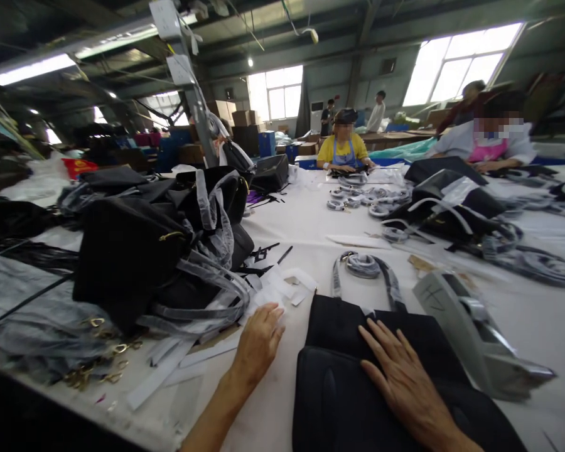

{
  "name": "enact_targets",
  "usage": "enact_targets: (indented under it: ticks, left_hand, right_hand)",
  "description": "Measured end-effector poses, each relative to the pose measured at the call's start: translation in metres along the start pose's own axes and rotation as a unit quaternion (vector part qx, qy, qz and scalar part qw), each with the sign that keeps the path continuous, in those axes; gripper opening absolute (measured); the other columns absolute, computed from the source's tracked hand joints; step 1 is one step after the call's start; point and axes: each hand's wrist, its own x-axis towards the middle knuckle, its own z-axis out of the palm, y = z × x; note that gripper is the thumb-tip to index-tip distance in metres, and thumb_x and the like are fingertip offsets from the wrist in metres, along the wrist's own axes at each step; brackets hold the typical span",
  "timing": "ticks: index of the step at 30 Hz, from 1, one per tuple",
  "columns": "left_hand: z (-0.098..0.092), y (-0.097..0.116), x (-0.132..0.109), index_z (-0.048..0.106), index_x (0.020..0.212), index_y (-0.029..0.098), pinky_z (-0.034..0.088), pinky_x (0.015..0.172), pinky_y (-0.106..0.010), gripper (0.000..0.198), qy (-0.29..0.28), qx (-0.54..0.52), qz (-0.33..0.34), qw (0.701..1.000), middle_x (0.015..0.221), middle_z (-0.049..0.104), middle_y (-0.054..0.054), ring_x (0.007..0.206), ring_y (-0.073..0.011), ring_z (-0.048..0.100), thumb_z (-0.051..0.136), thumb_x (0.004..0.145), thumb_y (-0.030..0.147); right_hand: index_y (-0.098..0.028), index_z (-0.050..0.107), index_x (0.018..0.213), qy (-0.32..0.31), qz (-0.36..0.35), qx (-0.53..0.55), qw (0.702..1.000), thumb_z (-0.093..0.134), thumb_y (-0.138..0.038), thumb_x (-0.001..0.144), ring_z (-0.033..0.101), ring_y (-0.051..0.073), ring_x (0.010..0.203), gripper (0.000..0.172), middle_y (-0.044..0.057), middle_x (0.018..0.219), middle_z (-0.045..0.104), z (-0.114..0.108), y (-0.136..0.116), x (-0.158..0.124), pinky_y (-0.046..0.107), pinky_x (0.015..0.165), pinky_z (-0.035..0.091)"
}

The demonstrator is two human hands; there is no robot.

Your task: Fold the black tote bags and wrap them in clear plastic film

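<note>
A black handbag (339,389) lies flat on the white table in front of me, its wrapped handles (395,282) stretched away from me. My right hand (405,376) rests on the bag with fingers spread and holds nothing. Left of the bag, my left hand (258,342) is over the table beside white paper scraps (275,285). Its fingers are loosely bent, the thumb is apart from them, and nothing shows in its grasp. A coiled strap (362,265) in clear wrapping sits between the handles.
Black bags (127,251) with wrapped straps are heaped at left, near gold clasps (120,348). A grey tape dispenser (475,333) stands at right. Farther back are coiled straps (353,194), more black bags (452,201) and two people (341,150) working across the table.
</note>
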Motion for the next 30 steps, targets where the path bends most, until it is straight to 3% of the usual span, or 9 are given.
enact_targets:
  ticks: [4, 7, 11, 15, 18, 21, 23, 26, 30]
  left_hand:
    - [0.023, -0.008, 0.039, 0.049, 0.136, 0.015, 0.028, 0.114, -0.05, 0.048, -0.06, 0.092, 0.009, 0.994, 0.148, 0.043, -0.017, 0.14, -0.0303, 0.034, 0.051, 0.09, 0.026]
    - [0.032, -0.014, 0.059, 0.048, 0.137, 0.015, 0.029, 0.112, -0.054, 0.051, -0.089, 0.138, -0.004, 0.986, 0.146, 0.045, -0.019, 0.138, -0.0326, 0.038, 0.054, 0.089, 0.034]
    - [0.02, -0.01, 0.075, 0.062, 0.119, 0.018, 0.043, 0.1, -0.046, 0.039, -0.11, 0.143, -0.031, 0.983, 0.128, 0.062, -0.016, 0.12, -0.0316, 0.056, 0.051, 0.091, 0.044]
    - [-0.001, -0.009, 0.092, 0.067, 0.105, 0.023, 0.048, 0.088, -0.029, 0.04, -0.087, 0.133, -0.062, 0.985, 0.11, 0.069, -0.007, 0.103, -0.0198, 0.064, 0.032, 0.099, 0.041]
    - [-0.004, -0.019, 0.103, 0.058, 0.123, 0.014, 0.04, 0.103, -0.034, 0.038, -0.038, 0.167, -0.097, 0.98, 0.131, 0.059, -0.014, 0.122, -0.0224, 0.054, 0.034, 0.098, 0.028]
    - [0.001, -0.035, 0.108, 0.059, 0.123, 0.006, 0.042, 0.102, -0.044, 0.04, -0.036, 0.191, -0.106, 0.975, 0.129, 0.059, -0.023, 0.123, -0.0296, 0.053, 0.038, 0.089, 0.01]
    - [0.003, -0.047, 0.113, 0.062, 0.118, 0.002, 0.047, 0.094, -0.046, 0.043, -0.053, 0.206, -0.094, 0.972, 0.118, 0.065, -0.025, 0.115, -0.032, 0.059, 0.035, 0.085, 0.004]
    - [0.002, -0.048, 0.126, 0.065, 0.117, 0.005, 0.047, 0.097, -0.048, 0.041, -0.064, 0.302, -0.051, 0.95, 0.12, 0.066, -0.021, 0.115, -0.0326, 0.06, 0.036, 0.089, 0.013]
    - [0.017, 0.005, 0.118, 0.064, 0.122, 0.016, 0.049, 0.1, -0.042, 0.041, -0.006, 0.221, 0.107, 0.969, 0.129, 0.063, -0.01, 0.118, -0.0277, 0.059, 0.043, 0.091, 0.032]
  right_hand:
    - [-0.029, 0.034, 0.149, -0.009, 0.011, 0.006, 1.0, 0.048, -0.048, 0.094, 0.037, 0.029, 0.138, 0.059, 0.004, 0.152, 0.037, -0.006, -0.002, 0.002, 0.053, 0.113, 0.03]
    - [-0.03, 0.033, 0.149, -0.021, 0.02, 0.017, 0.999, 0.047, -0.049, 0.095, 0.039, 0.028, 0.137, 0.059, 0.004, 0.152, 0.038, -0.01, -0.004, 0.004, 0.052, 0.112, 0.032]
    - [-0.031, 0.031, 0.149, -0.018, 0.015, 0.006, 1.0, 0.047, -0.05, 0.095, 0.04, 0.029, 0.136, 0.06, 0.004, 0.152, 0.038, -0.009, -0.004, 0.003, 0.052, 0.111, 0.034]
    - [-0.031, 0.031, 0.15, 0.013, 0.004, 0.005, 1.0, 0.05, -0.051, 0.093, 0.041, 0.03, 0.135, 0.063, 0.003, 0.152, 0.038, -0.001, 0.0, 0.002, 0.052, 0.109, 0.035]
    - [-0.032, 0.029, 0.15, 0.01, 0.002, 0.01, 1.0, 0.049, -0.05, 0.093, 0.041, 0.03, 0.135, 0.063, 0.003, 0.152, 0.038, 0.001, 0.001, 0.002, 0.051, 0.109, 0.035]
    - [-0.031, 0.027, 0.151, -0.01, 0.005, 0.024, 1.0, 0.048, -0.048, 0.095, 0.039, 0.029, 0.136, 0.062, 0.003, 0.153, 0.036, -0.004, -0.001, 0.003, 0.05, 0.109, 0.035]
    - [-0.03, 0.026, 0.151, -0.026, 0.013, 0.041, 0.999, 0.049, -0.047, 0.095, 0.037, 0.029, 0.137, 0.063, 0.004, 0.154, 0.034, -0.008, -0.002, 0.006, 0.05, 0.11, 0.034]
    - [-0.029, 0.027, 0.151, -0.043, 0.029, 0.078, 0.996, 0.051, -0.049, 0.093, 0.033, 0.03, 0.139, 0.066, 0.005, 0.155, 0.032, -0.011, -0.002, 0.01, 0.051, 0.114, 0.029]
    - [-0.03, 0.029, 0.15, -0.05, 0.05, 0.13, 0.989, 0.053, -0.051, 0.092, 0.03, 0.029, 0.141, 0.067, 0.004, 0.156, 0.031, -0.012, -0.002, 0.011, 0.051, 0.117, 0.023]
